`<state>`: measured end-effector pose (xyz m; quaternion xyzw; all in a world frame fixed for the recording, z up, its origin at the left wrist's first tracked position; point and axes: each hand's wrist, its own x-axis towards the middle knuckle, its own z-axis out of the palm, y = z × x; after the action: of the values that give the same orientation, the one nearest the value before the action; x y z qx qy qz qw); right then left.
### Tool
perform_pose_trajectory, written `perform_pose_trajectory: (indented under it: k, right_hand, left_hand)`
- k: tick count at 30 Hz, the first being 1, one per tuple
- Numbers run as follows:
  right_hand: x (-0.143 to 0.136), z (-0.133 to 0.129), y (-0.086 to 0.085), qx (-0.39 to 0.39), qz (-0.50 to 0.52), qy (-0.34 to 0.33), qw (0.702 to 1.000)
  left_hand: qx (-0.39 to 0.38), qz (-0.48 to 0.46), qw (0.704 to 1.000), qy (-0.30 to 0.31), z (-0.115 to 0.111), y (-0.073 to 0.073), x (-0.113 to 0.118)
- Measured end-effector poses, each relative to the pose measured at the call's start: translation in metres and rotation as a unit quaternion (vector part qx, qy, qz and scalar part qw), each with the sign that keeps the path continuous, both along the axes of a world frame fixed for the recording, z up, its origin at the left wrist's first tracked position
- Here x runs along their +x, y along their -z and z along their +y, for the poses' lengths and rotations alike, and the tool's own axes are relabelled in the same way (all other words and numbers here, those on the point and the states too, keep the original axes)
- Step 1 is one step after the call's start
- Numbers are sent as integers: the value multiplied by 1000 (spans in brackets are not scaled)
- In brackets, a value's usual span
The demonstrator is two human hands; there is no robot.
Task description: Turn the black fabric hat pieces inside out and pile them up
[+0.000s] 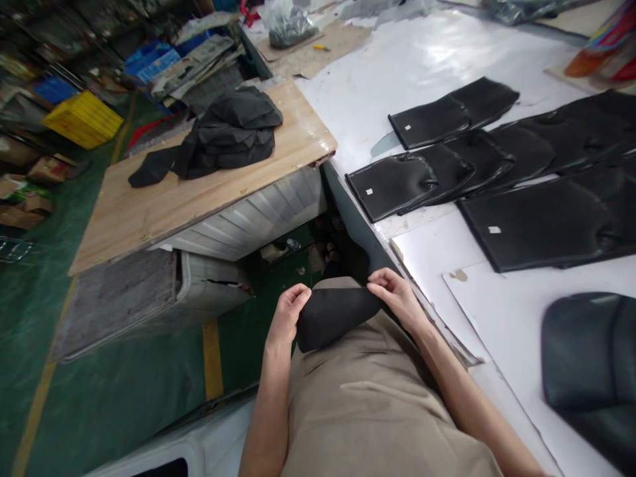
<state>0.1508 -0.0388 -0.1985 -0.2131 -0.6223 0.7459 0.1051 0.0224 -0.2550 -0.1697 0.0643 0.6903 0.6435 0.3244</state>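
Note:
A small black fabric piece [338, 317] is stretched between my two hands, in front of the beige clothing over my lap. My left hand [289, 311] pinches its upper left corner between thumb and fingers. The upper right corner is pinched by my right hand [395, 295], close to the edge of the white table. A crumpled pile of black fabric [233, 129] lies on the wooden board [199, 205] ahead to the left.
On the white table [348, 112] at the right lie rows of flat black pieces [392, 182] with small white labels. A dark rounded object [589, 351] is at the right edge. Yellow [83, 119] and blue crates [152, 59] stand at the back left.

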Motion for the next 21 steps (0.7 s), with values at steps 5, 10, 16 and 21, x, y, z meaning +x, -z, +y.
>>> perform_pose_trajectory:
  k: [5, 10, 16, 21]
  right_hand:
    - [-6, -13, 15, -50, -67, 84, 993]
    - [-10, -18, 20, -127, -88, 102, 983]
    - [-16, -10, 20, -124, -134, 63, 981]
    - [-15, -32, 8, -153, -75, -25, 985]
  left_hand:
    - [21, -11, 1000, 5, 6, -2, 6]
    - [72, -23, 997, -16, 12, -5, 16]
    - [115, -10, 993, -13, 7, -7, 17]
    - [168, -25, 972, -163, -11, -7, 18]
